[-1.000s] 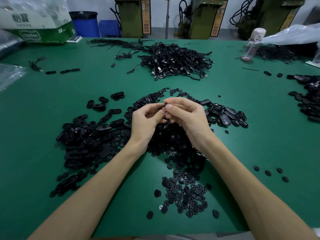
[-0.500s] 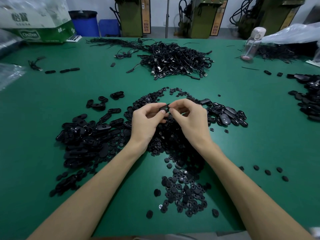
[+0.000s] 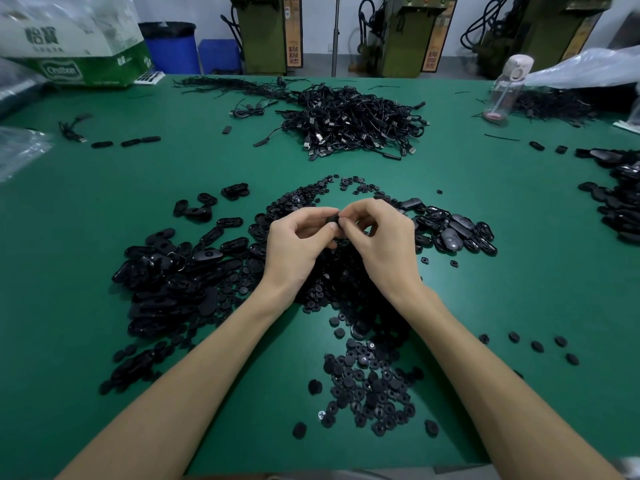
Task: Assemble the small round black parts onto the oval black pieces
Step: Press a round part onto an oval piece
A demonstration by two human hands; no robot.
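My left hand [image 3: 294, 247] and my right hand [image 3: 382, 242] meet over the middle of the green table [image 3: 519, 271]. Between their fingertips they pinch one black oval piece [image 3: 333, 220], mostly hidden by the fingers. I cannot tell whether a round part sits on it. A heap of oval black pieces [image 3: 173, 282] lies to the left of my left hand. Small round black parts [image 3: 370, 382] are piled between my forearms and under my hands. Further oval pieces [image 3: 453, 232] lie to the right of my right hand.
A tangle of black cables [image 3: 349, 119] lies at the back centre. A clear bottle [image 3: 505, 91] and plastic bag stand back right, a cardboard box [image 3: 72, 43] back left. More black pieces [image 3: 620, 202] crowd the right edge. A few round parts [image 3: 535, 346] lie scattered at right.
My right hand's fingers have shifted on the piece, curling over its right end. Both hands stay in the same spot above the pile.
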